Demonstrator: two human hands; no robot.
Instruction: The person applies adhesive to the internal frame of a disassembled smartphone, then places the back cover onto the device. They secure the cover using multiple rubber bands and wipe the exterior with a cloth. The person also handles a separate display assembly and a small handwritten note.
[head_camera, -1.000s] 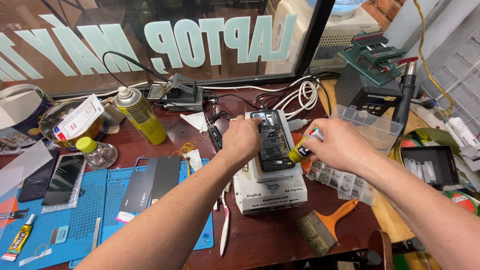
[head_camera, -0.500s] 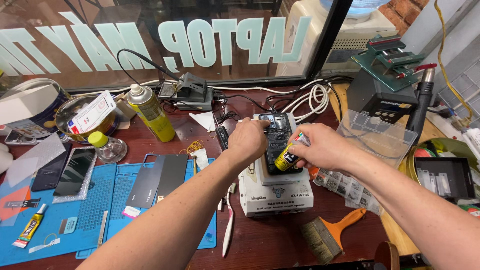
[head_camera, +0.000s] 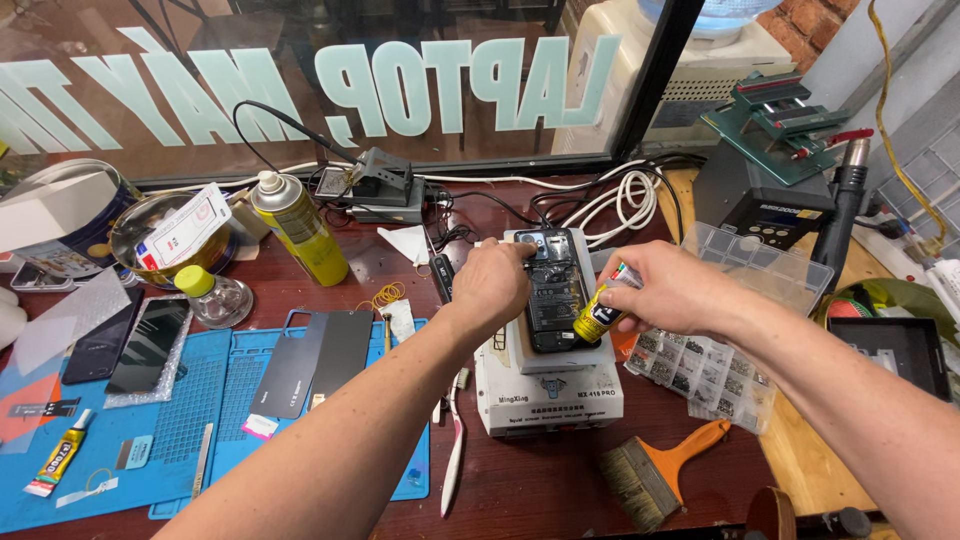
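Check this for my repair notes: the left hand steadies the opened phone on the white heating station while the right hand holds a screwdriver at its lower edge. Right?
Not quite. In the head view the right hand holds a small yellow glue tube, not a screwdriver, at the phone's lower right edge. The rest stands: the left hand steadies the opened phone on the white heating station.

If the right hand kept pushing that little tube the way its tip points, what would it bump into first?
Most likely the opened phone. The right hand holds a small yellow glue tube tilted down and to the left, its tip close to the phone's lower right edge. Depth is hard to judge, so it may already touch.
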